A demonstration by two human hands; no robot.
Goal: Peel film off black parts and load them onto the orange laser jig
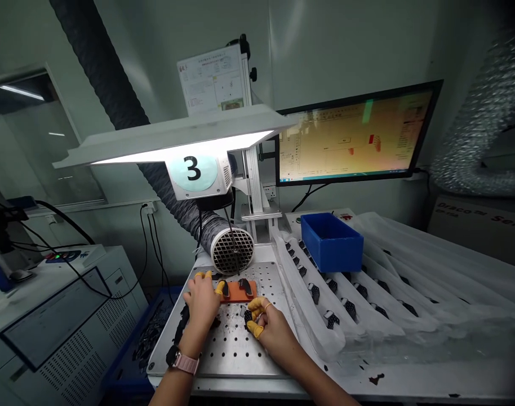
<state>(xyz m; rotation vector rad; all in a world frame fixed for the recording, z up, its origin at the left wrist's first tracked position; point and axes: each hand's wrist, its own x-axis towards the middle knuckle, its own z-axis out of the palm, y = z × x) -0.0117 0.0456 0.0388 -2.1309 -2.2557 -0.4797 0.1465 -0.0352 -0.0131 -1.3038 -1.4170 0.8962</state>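
My right hand (272, 327), with yellow finger cots, pinches a small black perforated part (248, 318) between thumb and fingers over the perforated metal plate (236, 361). My left hand (202, 301) is on the left side of the plate, fingers reaching forward and apart from the thumb. Its yellow-covered thumb is beside an orange fixture block (236, 291), at a black piece (226, 290) on the block's left end; whether they touch I cannot tell. Another curved black piece (245, 287) rests on the block's right side. Some dark bits lie under the left hand, partly hidden.
A marking machine head labelled 3 (194, 172) and a lit lamp panel (181, 141) hang above. Behind the plate is a round duct grille (232, 251). To the right, a blue bin (331, 242) stands among white foam strips (303, 304) holding several black parts. A monitor (359, 135) is behind.
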